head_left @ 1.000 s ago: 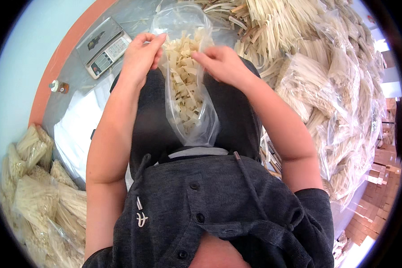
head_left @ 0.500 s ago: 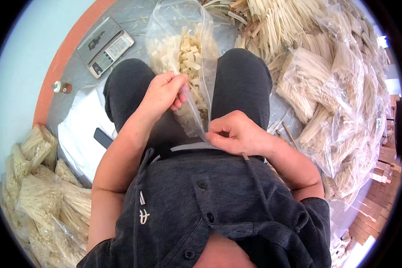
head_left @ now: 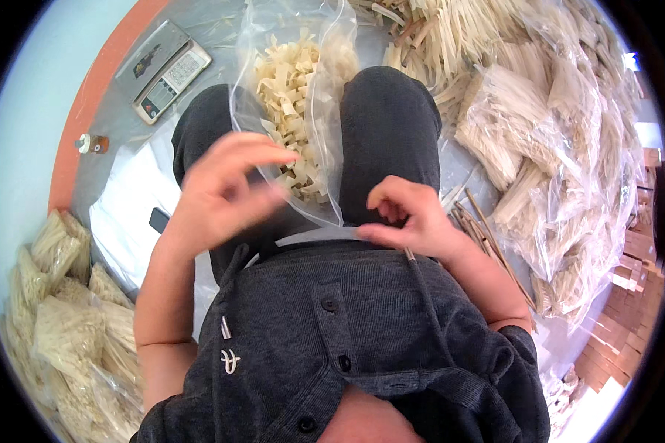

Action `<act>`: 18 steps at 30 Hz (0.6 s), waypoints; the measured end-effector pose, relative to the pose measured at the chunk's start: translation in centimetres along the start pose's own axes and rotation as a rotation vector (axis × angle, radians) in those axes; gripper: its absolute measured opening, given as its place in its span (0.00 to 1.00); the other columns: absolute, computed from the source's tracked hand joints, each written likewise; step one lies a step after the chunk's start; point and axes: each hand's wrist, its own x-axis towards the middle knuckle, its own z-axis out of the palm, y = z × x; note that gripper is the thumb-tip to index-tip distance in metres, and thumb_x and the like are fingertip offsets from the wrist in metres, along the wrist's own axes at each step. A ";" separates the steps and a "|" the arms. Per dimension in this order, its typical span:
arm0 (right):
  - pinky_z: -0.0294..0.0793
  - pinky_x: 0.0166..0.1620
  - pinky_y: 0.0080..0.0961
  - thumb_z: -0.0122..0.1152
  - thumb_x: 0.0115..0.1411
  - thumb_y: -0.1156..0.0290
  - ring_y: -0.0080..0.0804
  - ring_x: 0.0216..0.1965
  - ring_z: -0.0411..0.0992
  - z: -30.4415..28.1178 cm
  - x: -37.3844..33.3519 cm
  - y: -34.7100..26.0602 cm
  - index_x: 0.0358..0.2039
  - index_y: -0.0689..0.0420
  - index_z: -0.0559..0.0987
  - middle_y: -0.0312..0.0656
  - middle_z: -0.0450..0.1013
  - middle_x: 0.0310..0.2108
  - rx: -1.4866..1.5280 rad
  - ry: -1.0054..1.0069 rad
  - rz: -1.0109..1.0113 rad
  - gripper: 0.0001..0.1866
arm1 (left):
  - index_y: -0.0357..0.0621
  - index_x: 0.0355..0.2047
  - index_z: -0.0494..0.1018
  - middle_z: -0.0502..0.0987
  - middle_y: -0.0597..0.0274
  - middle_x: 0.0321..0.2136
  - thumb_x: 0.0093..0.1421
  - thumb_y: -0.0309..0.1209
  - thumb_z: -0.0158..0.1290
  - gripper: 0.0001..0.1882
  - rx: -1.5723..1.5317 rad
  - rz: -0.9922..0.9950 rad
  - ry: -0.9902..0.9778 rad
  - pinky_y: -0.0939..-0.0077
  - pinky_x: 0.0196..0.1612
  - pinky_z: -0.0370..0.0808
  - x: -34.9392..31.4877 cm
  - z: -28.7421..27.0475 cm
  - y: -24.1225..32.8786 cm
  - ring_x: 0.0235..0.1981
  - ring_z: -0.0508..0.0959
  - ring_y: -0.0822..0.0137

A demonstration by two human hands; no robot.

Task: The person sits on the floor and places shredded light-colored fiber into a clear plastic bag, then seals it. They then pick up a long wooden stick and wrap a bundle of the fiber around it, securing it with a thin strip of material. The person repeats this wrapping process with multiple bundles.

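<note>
A clear plastic bag (head_left: 324, 140) stands open-mouthed between my thighs. Short, pale cream strip pieces (head_left: 287, 88), curled and flat, fill part of it. Over the bag's left edge my left hand (head_left: 233, 184) is smeared by motion, its thumb and forefinger spread with nothing seen between them. My right hand (head_left: 408, 218) is just right of the bag's near corner, fingers loosely curled and thumb apart from them; it looks empty. A pale strip or band (head_left: 318, 235) lies across my lap below the bag.
A small weighing scale (head_left: 171, 80) and a little bottle (head_left: 92, 143) stand at the left. White cloth (head_left: 129, 210) with a dark phone (head_left: 158, 219) lies near my left leg. Plastic-wrapped bundles of pale strips (head_left: 513, 125) are heaped at right, more bundles (head_left: 81, 332) at lower left. Thin brown sticks (head_left: 488, 240) lie beside me.
Both hands have let go of the bag's edges. My left hand has moved left and down, its fingers spreading; the right has shifted slightly right. The bag's mouth has widened.
</note>
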 end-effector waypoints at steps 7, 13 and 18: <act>0.69 0.22 0.27 0.67 0.47 0.65 0.35 0.19 0.69 3.7 1.8 1.3 0.25 0.55 0.71 0.38 0.65 0.20 -0.379 0.197 -0.395 0.13 | 0.56 0.48 0.73 0.76 0.60 0.32 0.51 0.26 0.54 0.21 0.470 0.198 -0.348 0.70 0.35 0.75 2.6 2.0 0.0 0.31 0.78 0.59; 0.70 0.22 0.26 0.64 0.48 0.73 0.33 0.19 0.70 3.9 0.3 1.1 0.25 0.55 0.73 0.38 0.68 0.19 -0.222 0.213 -0.345 0.07 | 0.54 0.43 0.74 0.78 0.58 0.33 0.51 0.26 0.54 0.17 0.486 0.310 -0.505 0.70 0.35 0.75 4.7 1.8 -1.0 0.31 0.78 0.58; 0.70 0.22 0.26 0.63 0.47 0.75 0.32 0.19 0.71 3.8 -0.2 0.5 0.26 0.56 0.75 0.38 0.70 0.20 -0.167 0.285 -0.256 0.06 | 0.45 0.37 0.75 0.78 0.59 0.30 0.51 0.24 0.55 0.12 0.319 0.152 -0.560 0.76 0.31 0.75 5.5 1.0 0.1 0.26 0.79 0.66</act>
